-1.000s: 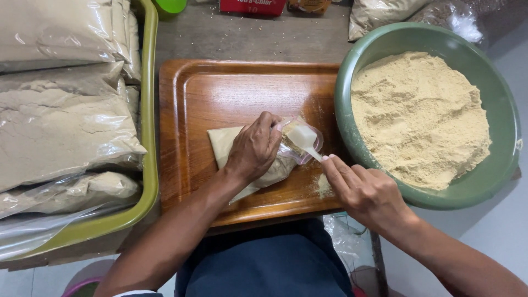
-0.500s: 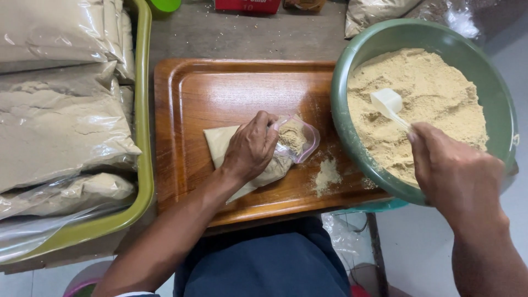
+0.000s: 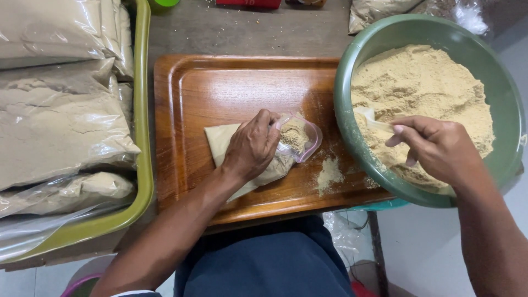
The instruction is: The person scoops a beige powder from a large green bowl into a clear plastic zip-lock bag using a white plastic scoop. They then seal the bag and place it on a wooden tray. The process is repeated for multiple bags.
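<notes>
At frame centre the left hand (image 3: 252, 147) grips an open clear bag (image 3: 286, 144) on the wooden tray (image 3: 220, 82), while the right hand (image 3: 434, 148) clasps a white scoop (image 3: 369, 118) in the green bowl's (image 3: 352, 71) tan powder (image 3: 429, 82).

A worn grey tabletop (image 3: 236, 30) fills the upper part of the view, dusted with crumbs. Along its left side sits a long olive-green tray (image 3: 144, 137) stacked with sealed bags of tan powder (image 3: 60, 115). Pale floor (image 3: 429, 247) shows at lower right. The light is soft and even.
</notes>
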